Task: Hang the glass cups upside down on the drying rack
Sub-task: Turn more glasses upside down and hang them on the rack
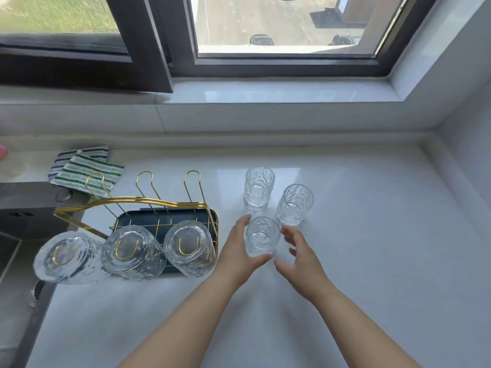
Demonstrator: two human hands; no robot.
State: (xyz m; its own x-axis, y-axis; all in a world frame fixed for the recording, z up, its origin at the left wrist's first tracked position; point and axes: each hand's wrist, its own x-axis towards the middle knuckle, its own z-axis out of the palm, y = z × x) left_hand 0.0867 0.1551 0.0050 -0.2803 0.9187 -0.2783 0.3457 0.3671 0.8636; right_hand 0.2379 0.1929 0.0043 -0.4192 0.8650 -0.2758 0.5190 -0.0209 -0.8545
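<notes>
White counter (372,261): three cups hung on rack (138,203), three upright beside it; left hand (239,248) and right hand (300,251) open, cupping nearest cup (261,236).

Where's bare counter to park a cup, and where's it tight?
Free: the counter right of the upright cups up to the wall, and the near stretch below the rack. Tight: between rack and cups, where the left hand and right hand flank the nearest cup.

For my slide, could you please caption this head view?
Both hands, left hand and right hand, close around the nearest upright glass cup beside the drying rack holding three inverted cups.
</notes>
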